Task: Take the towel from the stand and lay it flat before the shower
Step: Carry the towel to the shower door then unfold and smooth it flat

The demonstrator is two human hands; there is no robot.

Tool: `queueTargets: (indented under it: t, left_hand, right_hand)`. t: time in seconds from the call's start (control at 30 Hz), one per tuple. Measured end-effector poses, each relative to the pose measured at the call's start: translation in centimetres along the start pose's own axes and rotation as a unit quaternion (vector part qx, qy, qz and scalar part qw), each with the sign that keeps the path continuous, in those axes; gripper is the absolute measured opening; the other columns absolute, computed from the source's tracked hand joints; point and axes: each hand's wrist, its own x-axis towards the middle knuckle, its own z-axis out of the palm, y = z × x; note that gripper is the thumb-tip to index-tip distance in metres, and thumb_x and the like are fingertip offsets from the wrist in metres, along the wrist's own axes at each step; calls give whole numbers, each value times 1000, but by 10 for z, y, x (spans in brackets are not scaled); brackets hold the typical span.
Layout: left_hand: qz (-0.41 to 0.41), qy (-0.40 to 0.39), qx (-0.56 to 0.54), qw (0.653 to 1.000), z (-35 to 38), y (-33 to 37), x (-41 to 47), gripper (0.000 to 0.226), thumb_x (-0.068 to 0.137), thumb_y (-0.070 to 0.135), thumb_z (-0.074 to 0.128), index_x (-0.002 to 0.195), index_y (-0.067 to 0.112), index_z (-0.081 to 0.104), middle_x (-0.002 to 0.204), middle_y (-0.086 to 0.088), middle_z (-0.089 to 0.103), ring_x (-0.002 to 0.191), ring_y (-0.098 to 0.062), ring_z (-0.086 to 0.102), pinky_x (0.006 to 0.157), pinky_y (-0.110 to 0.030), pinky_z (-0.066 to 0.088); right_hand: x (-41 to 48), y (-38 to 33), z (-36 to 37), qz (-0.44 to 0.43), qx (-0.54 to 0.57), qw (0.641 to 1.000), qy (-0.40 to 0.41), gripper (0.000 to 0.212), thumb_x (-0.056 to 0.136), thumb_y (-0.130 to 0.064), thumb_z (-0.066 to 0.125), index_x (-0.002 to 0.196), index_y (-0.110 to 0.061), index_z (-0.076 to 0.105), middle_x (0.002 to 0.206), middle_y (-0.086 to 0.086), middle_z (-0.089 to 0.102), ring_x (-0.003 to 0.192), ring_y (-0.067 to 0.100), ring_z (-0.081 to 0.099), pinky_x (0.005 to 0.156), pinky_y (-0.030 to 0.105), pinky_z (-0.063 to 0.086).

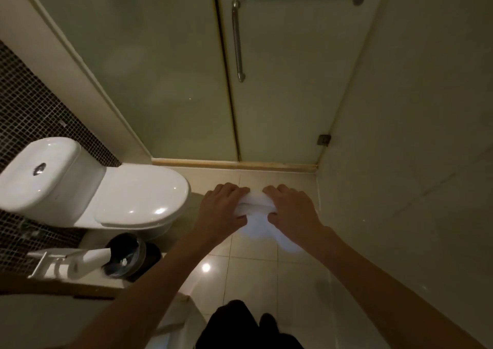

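- Before the frosted glass shower door point(280, 103), a white towel point(254, 202) is held as a bunched fold between both hands, over the glossy cream floor tiles point(253, 282).
- The left hand point(224, 204) grips the towel's left end, fingers curled over the top and thumb underneath.
- The right hand point(290, 210) grips the right end the same way, close beside the left.
- At six o'clock from the hands the towel's lower part hangs, pale and blurred; whether it touches the tiles cannot be told.
- At twelve o'clock stands the door's long metal handle point(237, 41).
- At nine o'clock sits a white ceramic toilet point(106, 188), lid closed.
- At eight o'clock is a round black bin point(125, 255), near a toilet-paper roll point(66, 264).
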Motion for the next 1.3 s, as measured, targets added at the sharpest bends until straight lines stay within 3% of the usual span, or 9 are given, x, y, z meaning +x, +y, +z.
queueTargets:
  t: [0.43, 0.87, 1.2, 1.3]
  left_hand:
    - [-17, -13, -20, 1000, 30, -80, 155, 55, 53, 12, 81, 107, 10, 68, 93, -10, 66, 80, -32, 60, 62, -42, 52]
    - [-18, -60, -31, 998, 92, -140, 266, 57, 49, 16, 84, 103, 11, 69, 89, -7, 66, 74, -27, 60, 59, -32, 42]
    - [-1, -43, -24, 999, 226, -184, 300, 58, 52, 21, 88, 105, 9, 68, 93, -9, 66, 78, -26, 62, 61, -35, 49]
    - [11, -37, -13, 999, 286, -206, 301, 59, 52, 23, 88, 105, 9, 68, 94, -9, 66, 79, -26, 62, 62, -34, 49]
  right_hand:
    - [167, 55, 8, 9, 7, 1000, -29, 43, 84, -23, 56, 126, -20, 47, 106, 5, 58, 89, 24, 56, 81, 35, 42]
    - [283, 119, 52, 43, 44, 994, -87, 43, 83, -24, 57, 125, -22, 48, 109, 4, 57, 90, 22, 54, 77, 31, 37]
    - [330, 199, 166, 6, 42, 995, -94, 47, 88, -24, 49, 134, -26, 41, 120, 0, 52, 99, 19, 50, 84, 31, 36]
    - [338, 223, 221, -7, 48, 996, -81, 47, 80, -16, 60, 127, -19, 53, 110, 6, 60, 90, 25, 56, 79, 37, 42]
